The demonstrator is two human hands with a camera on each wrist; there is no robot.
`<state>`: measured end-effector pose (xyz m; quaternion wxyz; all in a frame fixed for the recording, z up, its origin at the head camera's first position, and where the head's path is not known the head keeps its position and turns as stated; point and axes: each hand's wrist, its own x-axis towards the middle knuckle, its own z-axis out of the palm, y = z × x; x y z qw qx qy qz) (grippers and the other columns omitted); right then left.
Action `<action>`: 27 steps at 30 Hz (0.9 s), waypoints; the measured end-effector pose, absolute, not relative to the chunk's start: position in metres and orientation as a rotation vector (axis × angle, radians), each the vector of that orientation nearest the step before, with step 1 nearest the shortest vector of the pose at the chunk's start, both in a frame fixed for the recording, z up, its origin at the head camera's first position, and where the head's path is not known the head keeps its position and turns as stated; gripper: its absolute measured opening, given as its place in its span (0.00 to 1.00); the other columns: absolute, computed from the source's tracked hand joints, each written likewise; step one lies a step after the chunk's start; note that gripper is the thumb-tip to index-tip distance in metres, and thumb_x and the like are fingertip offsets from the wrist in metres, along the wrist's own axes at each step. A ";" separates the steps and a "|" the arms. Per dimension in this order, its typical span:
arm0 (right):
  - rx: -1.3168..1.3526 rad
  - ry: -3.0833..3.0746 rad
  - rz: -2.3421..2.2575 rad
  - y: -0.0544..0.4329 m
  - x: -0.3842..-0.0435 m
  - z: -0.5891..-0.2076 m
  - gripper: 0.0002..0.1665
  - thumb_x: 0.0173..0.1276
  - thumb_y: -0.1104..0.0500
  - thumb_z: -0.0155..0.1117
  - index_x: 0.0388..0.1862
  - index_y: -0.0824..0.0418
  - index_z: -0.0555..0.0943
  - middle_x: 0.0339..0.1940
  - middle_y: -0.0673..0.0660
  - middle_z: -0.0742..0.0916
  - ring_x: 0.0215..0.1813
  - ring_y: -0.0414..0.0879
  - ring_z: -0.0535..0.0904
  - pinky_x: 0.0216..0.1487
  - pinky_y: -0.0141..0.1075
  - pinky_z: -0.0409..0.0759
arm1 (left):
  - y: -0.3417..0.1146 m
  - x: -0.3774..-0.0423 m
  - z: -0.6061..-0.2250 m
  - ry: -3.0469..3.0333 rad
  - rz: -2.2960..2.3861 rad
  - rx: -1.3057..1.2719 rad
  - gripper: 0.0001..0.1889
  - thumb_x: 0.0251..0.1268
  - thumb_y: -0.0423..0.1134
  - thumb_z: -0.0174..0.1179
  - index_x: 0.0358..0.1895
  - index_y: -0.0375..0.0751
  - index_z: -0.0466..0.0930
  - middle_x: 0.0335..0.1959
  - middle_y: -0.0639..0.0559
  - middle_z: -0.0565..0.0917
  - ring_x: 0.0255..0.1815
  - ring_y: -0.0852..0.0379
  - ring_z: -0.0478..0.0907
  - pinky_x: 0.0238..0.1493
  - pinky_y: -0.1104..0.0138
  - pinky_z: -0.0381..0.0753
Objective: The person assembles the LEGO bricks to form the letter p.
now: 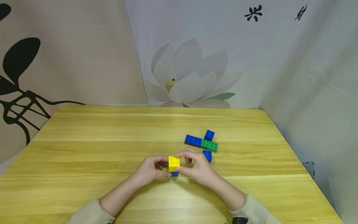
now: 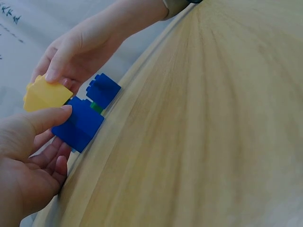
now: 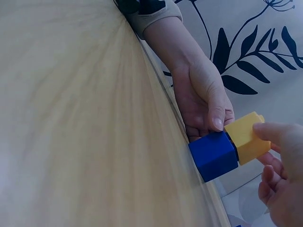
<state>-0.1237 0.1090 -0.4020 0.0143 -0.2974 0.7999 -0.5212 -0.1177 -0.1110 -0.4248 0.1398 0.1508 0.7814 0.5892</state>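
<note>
At the table's middle, a yellow toy brick point(image 1: 174, 164) sits on top of a small blue brick point(image 1: 174, 174), studs up. My left hand point(image 1: 149, 170) holds the blue brick low down, its thumb point(image 2: 59, 113) along one side. From the other side my right hand point(image 1: 198, 167) pinches the yellow brick point(image 3: 246, 138) between thumb and fingers. In the right wrist view, a thin dark seam shows where the yellow meets the blue brick point(image 3: 214, 156). Most of the blue brick is hidden under the yellow one in the head view.
Behind my right hand, a long blue brick point(image 1: 193, 141) and a green brick point(image 1: 209, 145) lie end to end. One small blue brick point(image 1: 209, 135) stands behind the green one, another point(image 1: 207, 156) in front, partly covered by my hand. A printed curtain hangs beyond the wooden table point(image 1: 98, 130).
</note>
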 end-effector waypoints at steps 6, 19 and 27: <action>-0.924 2.493 -1.638 0.109 -0.125 -0.402 0.19 0.56 0.63 0.74 0.48 0.54 0.84 0.38 0.45 0.81 0.30 0.47 0.68 0.32 0.34 0.64 | -0.112 -0.119 -0.426 2.245 1.706 0.431 0.21 0.48 0.35 0.74 0.48 0.36 0.82 0.43 0.51 0.83 0.44 0.51 0.76 0.47 0.62 0.74; -0.899 2.498 -1.611 0.107 -0.122 -0.397 0.20 0.55 0.65 0.75 0.47 0.54 0.84 0.37 0.49 0.81 0.26 0.42 0.64 0.27 0.30 0.61 | -0.112 -0.117 -0.421 2.242 1.713 0.395 0.22 0.47 0.34 0.75 0.48 0.35 0.82 0.42 0.50 0.83 0.43 0.51 0.76 0.49 0.58 0.74; -0.840 2.465 -1.615 0.107 -0.123 -0.399 0.20 0.54 0.66 0.75 0.46 0.54 0.84 0.36 0.55 0.81 0.24 0.41 0.64 0.26 0.29 0.62 | -0.112 -0.118 -0.424 2.257 1.691 0.401 0.22 0.47 0.36 0.75 0.48 0.37 0.82 0.42 0.52 0.83 0.44 0.51 0.76 0.49 0.58 0.74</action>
